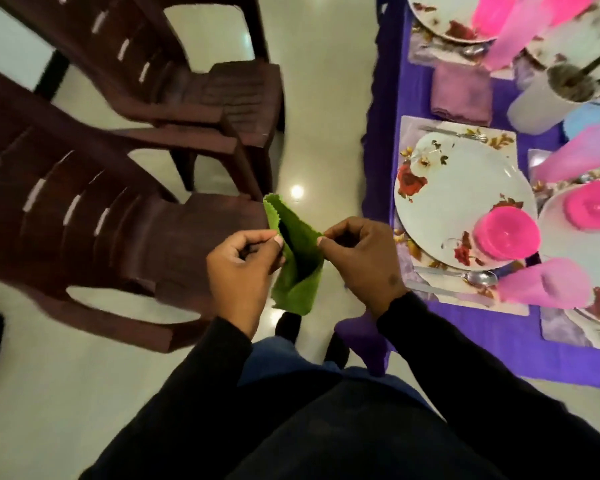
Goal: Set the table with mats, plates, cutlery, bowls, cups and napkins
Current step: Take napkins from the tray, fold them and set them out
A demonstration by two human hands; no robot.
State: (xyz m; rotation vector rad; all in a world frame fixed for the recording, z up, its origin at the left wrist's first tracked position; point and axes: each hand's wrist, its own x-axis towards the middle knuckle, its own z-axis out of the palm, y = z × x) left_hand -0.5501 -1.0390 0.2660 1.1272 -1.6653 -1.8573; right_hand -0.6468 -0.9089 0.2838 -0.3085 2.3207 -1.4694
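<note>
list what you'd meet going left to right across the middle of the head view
brown chair → left hand → green napkin → right hand → flowered plate → pink bowl

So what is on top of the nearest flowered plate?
A pink bowl sits on the plate, near its edge. Whatever is inside the bowl cannot be seen clearly.
</note>
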